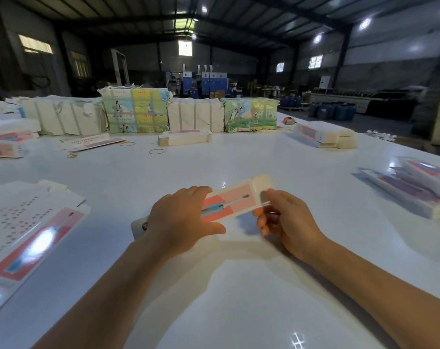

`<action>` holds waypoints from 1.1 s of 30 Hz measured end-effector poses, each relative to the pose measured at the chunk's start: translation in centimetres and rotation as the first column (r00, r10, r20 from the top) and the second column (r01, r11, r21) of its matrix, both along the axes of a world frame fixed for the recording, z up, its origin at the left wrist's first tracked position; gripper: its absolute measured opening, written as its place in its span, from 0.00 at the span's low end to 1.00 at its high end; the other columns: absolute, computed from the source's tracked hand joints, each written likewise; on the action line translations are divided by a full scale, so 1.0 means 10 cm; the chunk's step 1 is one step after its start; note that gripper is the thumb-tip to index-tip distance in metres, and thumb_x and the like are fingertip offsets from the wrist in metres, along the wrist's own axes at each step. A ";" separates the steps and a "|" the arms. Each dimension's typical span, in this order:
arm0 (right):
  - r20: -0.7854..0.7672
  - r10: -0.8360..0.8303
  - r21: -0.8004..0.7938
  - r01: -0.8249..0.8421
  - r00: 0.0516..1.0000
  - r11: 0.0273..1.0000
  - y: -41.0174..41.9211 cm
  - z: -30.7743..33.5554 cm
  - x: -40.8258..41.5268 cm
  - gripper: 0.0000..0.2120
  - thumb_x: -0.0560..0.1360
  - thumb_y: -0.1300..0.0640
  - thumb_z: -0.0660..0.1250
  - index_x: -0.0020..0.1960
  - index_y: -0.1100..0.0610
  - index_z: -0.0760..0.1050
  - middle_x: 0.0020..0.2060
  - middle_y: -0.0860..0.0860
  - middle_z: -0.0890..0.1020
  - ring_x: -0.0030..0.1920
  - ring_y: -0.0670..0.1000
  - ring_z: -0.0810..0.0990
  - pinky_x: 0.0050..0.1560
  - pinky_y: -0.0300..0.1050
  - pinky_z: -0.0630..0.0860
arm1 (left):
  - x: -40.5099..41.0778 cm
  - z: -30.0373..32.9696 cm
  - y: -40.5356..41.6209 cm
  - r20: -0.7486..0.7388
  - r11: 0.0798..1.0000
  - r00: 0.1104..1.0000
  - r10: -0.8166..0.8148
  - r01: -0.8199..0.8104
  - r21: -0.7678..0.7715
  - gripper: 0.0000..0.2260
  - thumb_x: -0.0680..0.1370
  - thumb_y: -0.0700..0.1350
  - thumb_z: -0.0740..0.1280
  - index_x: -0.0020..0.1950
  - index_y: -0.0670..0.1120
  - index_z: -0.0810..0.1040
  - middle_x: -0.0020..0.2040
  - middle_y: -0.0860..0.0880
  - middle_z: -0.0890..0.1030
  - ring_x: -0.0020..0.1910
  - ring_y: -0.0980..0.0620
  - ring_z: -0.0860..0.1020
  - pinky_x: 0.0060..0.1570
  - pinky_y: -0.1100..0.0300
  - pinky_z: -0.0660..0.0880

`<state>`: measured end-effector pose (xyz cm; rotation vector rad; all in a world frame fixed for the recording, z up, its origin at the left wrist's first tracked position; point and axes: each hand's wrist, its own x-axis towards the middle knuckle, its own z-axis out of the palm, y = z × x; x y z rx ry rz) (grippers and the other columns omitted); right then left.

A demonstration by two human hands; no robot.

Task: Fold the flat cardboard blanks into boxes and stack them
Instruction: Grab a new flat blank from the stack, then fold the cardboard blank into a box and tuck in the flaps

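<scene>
A long pink and white cardboard box with a toothbrush picture is held just above the white table, slanting up to the right. My left hand grips its left half, fingers over the top and thumb underneath. My right hand pinches the flap at its right end; the fingers are blurred. A pile of flat blanks lies at the left. Folded boxes are stacked at the right edge.
Tied bundles of printed cardboard line the far side of the table. More box piles sit at the far left, centre and far right. Rubber bands lie loose. The table edge runs along the right.
</scene>
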<state>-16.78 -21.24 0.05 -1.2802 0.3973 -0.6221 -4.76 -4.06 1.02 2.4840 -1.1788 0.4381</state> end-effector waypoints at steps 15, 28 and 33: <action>0.124 -0.150 -0.534 0.193 0.981 0.823 0.23 0.02 -0.08 0.09 0.77 0.62 0.66 0.47 0.48 0.79 0.39 0.48 0.81 0.30 0.43 0.75 0.32 0.34 0.74 | -0.09 0.00 0.05 -0.254 0.994 0.962 -0.095 0.078 -0.074 0.23 0.69 0.66 0.67 0.59 0.59 0.68 0.52 0.62 0.74 0.47 0.56 0.76 0.39 0.66 0.70; 0.021 -0.189 -0.585 0.166 0.982 0.794 0.22 -0.02 -0.03 0.09 0.77 0.62 0.63 0.45 0.51 0.78 0.41 0.50 0.82 0.39 0.48 0.77 0.40 0.40 0.71 | -0.16 -0.07 -0.01 -0.135 0.996 0.988 -0.076 0.070 -0.046 0.24 0.68 0.70 0.64 0.57 0.59 0.68 0.50 0.61 0.75 0.45 0.57 0.75 0.41 0.66 0.70; -0.008 -0.134 -0.605 0.102 0.991 0.790 0.17 0.02 0.00 0.10 0.78 0.62 0.62 0.45 0.50 0.78 0.43 0.47 0.81 0.42 0.46 0.78 0.42 0.33 0.71 | -0.17 -0.09 -0.05 -0.084 0.998 0.996 -0.039 0.035 -0.047 0.24 0.68 0.71 0.63 0.57 0.58 0.68 0.52 0.60 0.77 0.45 0.57 0.75 0.39 0.65 0.70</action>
